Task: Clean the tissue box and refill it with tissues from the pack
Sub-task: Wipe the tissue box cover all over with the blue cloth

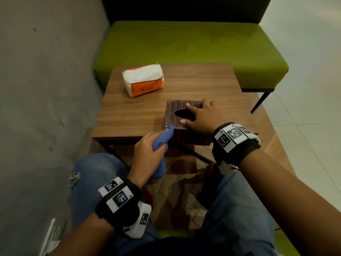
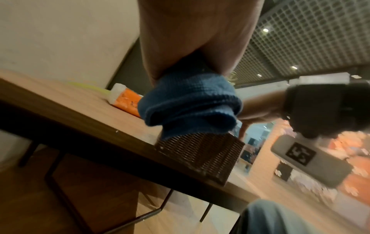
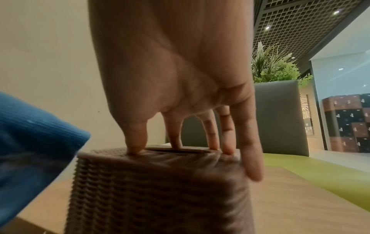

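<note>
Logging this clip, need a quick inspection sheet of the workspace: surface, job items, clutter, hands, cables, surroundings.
Surface: wooden table, bare wood around the items.
Job's things: woven tissue box at the near edge, slot showing dark; tissue pack at the far left, top open; blue cloth touching the box's near left corner.
Clutter: nothing seen.
Hands: left hand holds the cloth; right hand rests fingers spread on the box top.
Cables: nothing seen.
Surroundings: green bench behind, grey wall left.
</note>
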`<state>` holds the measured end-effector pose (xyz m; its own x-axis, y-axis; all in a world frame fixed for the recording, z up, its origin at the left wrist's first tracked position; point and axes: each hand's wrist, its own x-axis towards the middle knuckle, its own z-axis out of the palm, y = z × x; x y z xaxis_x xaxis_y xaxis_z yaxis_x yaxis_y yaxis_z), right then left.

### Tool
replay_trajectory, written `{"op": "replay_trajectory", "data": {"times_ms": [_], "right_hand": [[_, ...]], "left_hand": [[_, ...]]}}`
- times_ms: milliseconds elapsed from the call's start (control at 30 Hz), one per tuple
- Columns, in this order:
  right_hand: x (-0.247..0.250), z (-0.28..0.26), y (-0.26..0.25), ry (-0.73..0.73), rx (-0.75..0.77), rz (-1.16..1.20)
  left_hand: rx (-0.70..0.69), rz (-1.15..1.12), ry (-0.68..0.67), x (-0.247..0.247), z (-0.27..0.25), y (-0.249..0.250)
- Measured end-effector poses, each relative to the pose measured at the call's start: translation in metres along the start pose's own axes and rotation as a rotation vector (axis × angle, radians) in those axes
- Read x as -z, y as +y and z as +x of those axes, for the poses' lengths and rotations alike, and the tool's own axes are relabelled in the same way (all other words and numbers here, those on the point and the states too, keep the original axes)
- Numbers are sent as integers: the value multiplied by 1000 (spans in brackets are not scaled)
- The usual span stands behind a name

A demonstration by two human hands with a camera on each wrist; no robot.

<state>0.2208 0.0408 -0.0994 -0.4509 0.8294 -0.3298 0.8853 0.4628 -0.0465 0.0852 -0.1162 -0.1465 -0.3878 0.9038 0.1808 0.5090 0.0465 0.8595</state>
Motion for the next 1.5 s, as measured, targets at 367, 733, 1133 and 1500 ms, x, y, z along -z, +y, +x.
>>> {"op": "replay_trajectory", "data": {"times_ms": [367,733,1133,1500], "right_hand": [[9,-7,5,-32,28,104],[1,-1,8,-8,29,219],[0,-10,14,-66,72,163],[-16,-8,15,-34,104,319]], "left_hand": [[184,-60,49,-21,79,-4],[-4,-13,-48,-32,4,16],[-147,134,93,5,129,6],[-246,456,-119,5,65,-29]]}}
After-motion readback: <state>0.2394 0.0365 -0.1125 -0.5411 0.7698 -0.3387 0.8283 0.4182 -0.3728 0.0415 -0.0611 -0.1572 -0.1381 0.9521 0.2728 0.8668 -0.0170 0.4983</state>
